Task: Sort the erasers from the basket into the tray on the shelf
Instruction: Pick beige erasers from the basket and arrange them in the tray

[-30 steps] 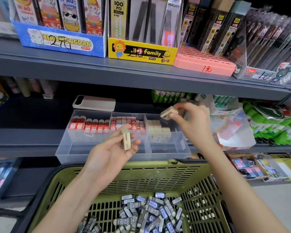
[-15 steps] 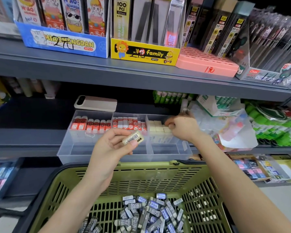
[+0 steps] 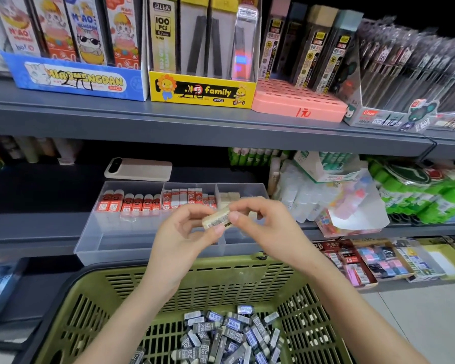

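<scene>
Presently, the clear tray (image 3: 95,240) stands on the lower shelf (image 3: 24,227), divided side by side into three compartments. Left compartment: a row of red-sleeved erasers (image 3: 128,203), upright against the back wall. Middle compartment: red-and-white erasers (image 3: 184,197), likewise at the back. Right compartment: cream blocks (image 3: 227,198), partly hidden behind my fingers. A pale slab (image 3: 138,169), phone-like, lies flat on the shelf behind the tray.

Below, the green basket (image 3: 221,279) holds a loose heap of grey 2B erasers (image 3: 221,334) on its slatted floor.

Both hands are raised together above the basket's far rim, in front of the tray's middle and right compartments. Between them is one cream eraser (image 3: 217,220), barcode label facing me, tilted up to the right. My left hand (image 3: 176,240) pinches it between thumb and fingertips. My right hand (image 3: 265,227) pinches its right end between thumb and forefinger, the other fingers curled. The cream eraser is in the air, touching neither tray nor basket.
</scene>
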The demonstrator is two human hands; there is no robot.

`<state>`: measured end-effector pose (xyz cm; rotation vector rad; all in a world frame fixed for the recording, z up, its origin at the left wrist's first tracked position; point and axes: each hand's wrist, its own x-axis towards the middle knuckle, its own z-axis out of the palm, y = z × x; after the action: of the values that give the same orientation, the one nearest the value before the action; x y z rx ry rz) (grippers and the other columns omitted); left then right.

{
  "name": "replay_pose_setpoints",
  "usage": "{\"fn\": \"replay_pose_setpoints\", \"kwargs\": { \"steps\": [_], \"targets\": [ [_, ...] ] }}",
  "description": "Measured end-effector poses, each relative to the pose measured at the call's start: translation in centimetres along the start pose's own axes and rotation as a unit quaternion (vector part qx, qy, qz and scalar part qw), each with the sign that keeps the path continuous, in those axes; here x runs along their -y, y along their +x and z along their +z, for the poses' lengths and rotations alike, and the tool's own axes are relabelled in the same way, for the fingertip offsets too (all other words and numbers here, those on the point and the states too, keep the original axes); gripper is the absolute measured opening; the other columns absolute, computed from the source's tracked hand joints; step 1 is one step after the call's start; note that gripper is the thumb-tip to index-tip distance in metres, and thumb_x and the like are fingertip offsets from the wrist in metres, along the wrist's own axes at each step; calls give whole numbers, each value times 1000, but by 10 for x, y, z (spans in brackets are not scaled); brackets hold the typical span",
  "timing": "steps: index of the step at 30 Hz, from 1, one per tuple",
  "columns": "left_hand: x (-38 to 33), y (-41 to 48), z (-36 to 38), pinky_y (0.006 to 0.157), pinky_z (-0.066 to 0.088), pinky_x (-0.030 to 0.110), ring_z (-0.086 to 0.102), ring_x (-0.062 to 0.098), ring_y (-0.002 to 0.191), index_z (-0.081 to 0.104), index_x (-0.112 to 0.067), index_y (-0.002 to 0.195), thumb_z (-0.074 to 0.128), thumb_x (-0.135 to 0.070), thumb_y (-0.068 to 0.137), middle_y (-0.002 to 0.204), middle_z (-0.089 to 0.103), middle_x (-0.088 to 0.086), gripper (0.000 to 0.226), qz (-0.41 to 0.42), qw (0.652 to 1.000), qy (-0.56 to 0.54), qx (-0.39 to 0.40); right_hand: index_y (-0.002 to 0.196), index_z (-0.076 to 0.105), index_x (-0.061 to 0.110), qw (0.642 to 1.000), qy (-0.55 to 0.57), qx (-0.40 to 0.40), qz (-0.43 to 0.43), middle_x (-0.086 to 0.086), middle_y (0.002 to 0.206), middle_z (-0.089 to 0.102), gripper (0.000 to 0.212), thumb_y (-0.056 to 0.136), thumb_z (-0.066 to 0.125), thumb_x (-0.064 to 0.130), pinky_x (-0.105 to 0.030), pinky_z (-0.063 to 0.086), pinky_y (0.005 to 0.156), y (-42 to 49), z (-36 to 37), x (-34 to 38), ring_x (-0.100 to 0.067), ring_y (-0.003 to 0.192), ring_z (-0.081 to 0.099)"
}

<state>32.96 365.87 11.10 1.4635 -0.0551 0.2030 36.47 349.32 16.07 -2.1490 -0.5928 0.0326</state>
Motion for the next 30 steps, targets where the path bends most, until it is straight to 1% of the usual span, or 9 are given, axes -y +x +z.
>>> {"fn": "replay_pose_setpoints", "kwargs": {
  "steps": [2, 4, 8, 13, 15, 18, 20, 24, 30],
  "targets": [
    [3, 1, 1, 81, 49, 19, 60, 2, 95, 63, -32, 99, 75, -26, 76, 100, 66, -19, 27, 33, 992, 124, 13, 87, 65, 38, 997, -46, -57, -5, 28, 77, 61, 17, 90, 60, 23, -14, 38, 74, 2, -8, -7, 1, 82, 52],
    [6, 2, -1, 91, 36, 16, 49, -4, 105, 60, -37, 108, 66, -39, 86, 110, 58, -29, 23, 111, 937, 331, 5, 89, 71, 25, 979, -139, -147, -10, 15, 81, 67, 10, 90, 60, 23, -28, 40, 76, 12, -19, -20, -9, 81, 54],
    [15, 5, -6, 103, 34, 46, 52, 29, 121, 62, -19, 124, 44, -51, 88, 128, 59, 7, 51, 163, 816, 552, 44, 97, 72, 16, 904, -373, -208, 32, -8, 90, 72, 18, 89, 59, 24, -36, 27, 76, 45, -28, -47, -34, 92, 54],
    [27, 7, -11, 109, 32, 51, 49, 32, 127, 57, -21, 132, 25, -56, 94, 133, 57, 11, 60, 128, 737, 655, 105, 61, 70, 19, 850, -501, -161, -24, 0, 60, 62, 16, 60, 73, 4, -32, 24, 72, 69, -14, -67, -27, 73, 56],
    [28, 7, -10, 110, 32, 50, 49, 31, 127, 57, -22, 132, 25, -55, 95, 134, 57, 10, 59, 128, 729, 663, 109, 54, 65, 17, 853, -506, -126, -24, 0, 56, 58, 18, 59, 72, 1, -30, 15, 71, 76, -10, -73, -24, 70, 53],
    [29, 8, -10, 110, 31, 49, 50, 30, 126, 59, -22, 130, 27, -54, 94, 133, 58, 10, 57, 134, 727, 665, 103, 85, 70, 17, 872, -486, -47, 16, -2, 83, 68, 19, 88, 52, 15, -30, 9, 72, 84, 2, -94, -21, 91, 45],
    [28, 8, -10, 109, 32, 49, 51, 30, 125, 60, -21, 128, 28, -53, 94, 132, 58, 11, 57, 138, 728, 664, 101, 103, 69, 27, 865, -500, -26, 30, 1, 95, 70, 29, 96, 41, 28, -31, 16, 87, 83, 3, -102, -22, 102, 46],
    [28, 8, -11, 109, 30, 47, 51, 30, 126, 61, -21, 128, 28, -53, 94, 132, 58, 11, 57, 140, 730, 661, 103, 111, 66, 32, 881, -471, -38, 25, -2, 99, 70, 29, 95, 42, 32, -34, 13, 101, 78, 0, -100, -26, 108, 50],
    [23, 8, -12, 112, 25, 45, 45, 30, 131, 58, -20, 129, 26, -54, 93, 137, 54, 9, 59, 141, 764, 621, 104, 114, 65, 28, 881, -467, -70, -19, 1, 106, 69, 28, 94, 45, 29, -35, 23, 79, 47, -5, -71, -28, 101, 52]
  ]
}}
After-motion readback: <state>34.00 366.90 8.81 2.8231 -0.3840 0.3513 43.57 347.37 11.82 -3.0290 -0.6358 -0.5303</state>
